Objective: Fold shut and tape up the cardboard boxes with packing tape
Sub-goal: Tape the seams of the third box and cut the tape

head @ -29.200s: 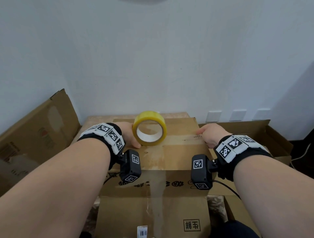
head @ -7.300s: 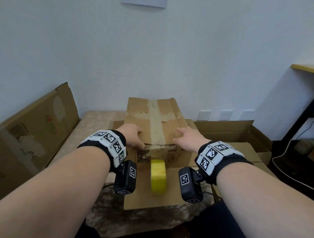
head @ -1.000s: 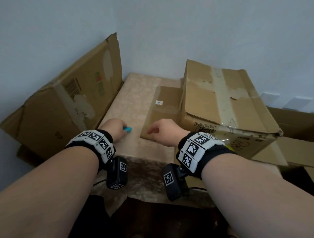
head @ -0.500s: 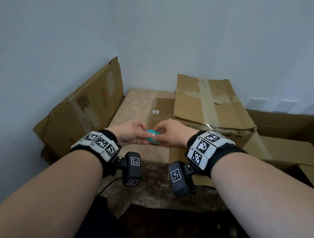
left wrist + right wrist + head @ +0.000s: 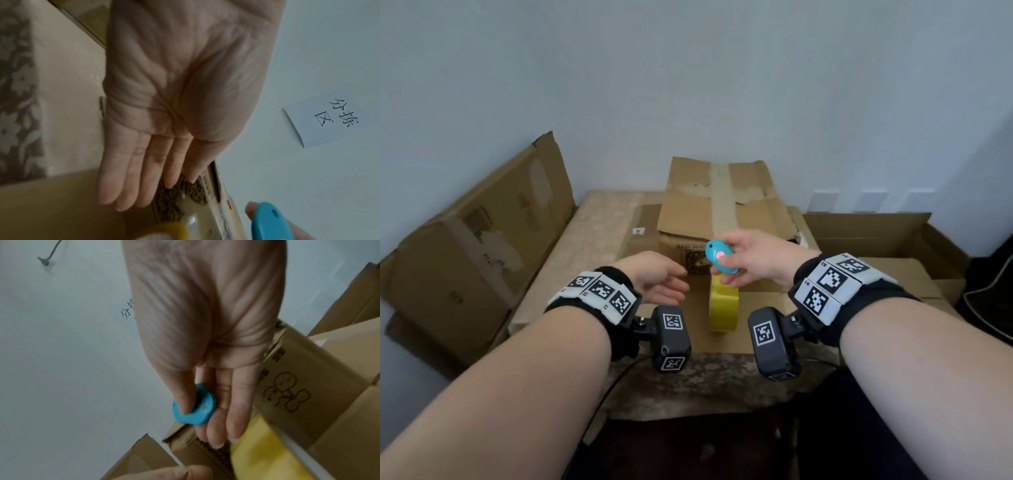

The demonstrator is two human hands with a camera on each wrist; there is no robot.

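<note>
A worn cardboard box [image 5: 722, 205] with an old tape strip on top lies on the table ahead of me. A yellow roll of packing tape [image 5: 723, 310] stands on edge on the box's lowered front flap. My right hand [image 5: 753, 260] pinches a small blue oval cutter [image 5: 719, 261] with a pink button, thumb on top, just above the roll. The cutter [image 5: 195, 407] is plain in the right wrist view. My left hand [image 5: 661, 282] hovers open to the left of the roll, its fingers [image 5: 131, 175] straight and together, holding nothing.
A flattened carton [image 5: 476, 236] leans against the wall on the left. An open empty carton [image 5: 887, 236] sits at the right. The table [image 5: 599, 226] wears a patterned beige cloth. A paper note [image 5: 327, 120] hangs on the wall.
The blue cutter has passed from my left hand to my right, which lifted it over the tape roll. My left hand has opened. My head has turned back to face the box.
</note>
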